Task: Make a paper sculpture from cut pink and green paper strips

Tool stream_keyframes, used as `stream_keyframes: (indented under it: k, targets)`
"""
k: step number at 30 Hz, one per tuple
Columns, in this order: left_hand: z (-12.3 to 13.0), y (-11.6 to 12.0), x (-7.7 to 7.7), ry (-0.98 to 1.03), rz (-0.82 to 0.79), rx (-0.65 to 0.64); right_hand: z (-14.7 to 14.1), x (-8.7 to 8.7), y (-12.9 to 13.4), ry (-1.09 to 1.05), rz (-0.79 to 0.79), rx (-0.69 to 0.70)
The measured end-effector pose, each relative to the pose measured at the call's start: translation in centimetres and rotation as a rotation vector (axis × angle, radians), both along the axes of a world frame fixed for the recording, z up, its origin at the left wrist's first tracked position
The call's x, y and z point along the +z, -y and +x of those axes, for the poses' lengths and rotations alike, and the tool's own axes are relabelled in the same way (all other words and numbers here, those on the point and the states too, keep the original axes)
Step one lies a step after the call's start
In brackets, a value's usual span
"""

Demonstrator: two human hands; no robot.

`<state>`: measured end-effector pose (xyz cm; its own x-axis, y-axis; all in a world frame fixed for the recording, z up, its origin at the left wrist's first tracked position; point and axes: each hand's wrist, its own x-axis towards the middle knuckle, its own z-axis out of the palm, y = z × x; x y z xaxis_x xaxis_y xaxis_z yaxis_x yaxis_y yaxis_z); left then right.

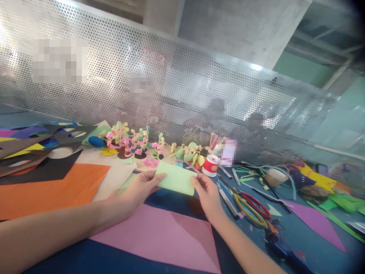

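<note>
A light green rectangle of paper (176,179) is stretched between my two hands above the blue tabletop. My left hand (142,187) pinches its left end between thumb and fingers. At the right end, my right hand (205,190) grips the edge in the same way. Below and nearer to me lies a large pink sheet (162,236), flat on the table. Just behind the green paper stands a red and white paper cup (210,165), upside down.
Left are an orange sheet (57,188) and black cut-out sheets (67,167). Small paper-strip figures (128,146) stand along the back before a perforated metal screen (182,83). On the right lie scissors (251,207), a dark blue tool (285,247) and a purple paper piece (316,224).
</note>
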<state>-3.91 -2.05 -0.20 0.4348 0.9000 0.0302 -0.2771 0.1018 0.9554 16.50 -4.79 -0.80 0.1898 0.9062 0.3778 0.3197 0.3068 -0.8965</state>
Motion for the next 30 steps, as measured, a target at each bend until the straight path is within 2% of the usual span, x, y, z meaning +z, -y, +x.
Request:
stream_keyframes:
  k: [8, 16, 30]
  targets:
    - [0.4, 0.0, -0.2, -0.09, -0.009, 0.045, 0.3, 0.0, -0.1, 0.0, 0.016, -0.009]
    - [0.6, -0.2, -0.3, -0.258, 0.011, 0.014, 0.7, 0.5, -0.4, -0.001, 0.028, -0.015]
    - [0.6, -0.3, -0.2, -0.183, -0.024, -0.019, 0.4, 1.3, -0.1, -0.017, 0.033, -0.076]
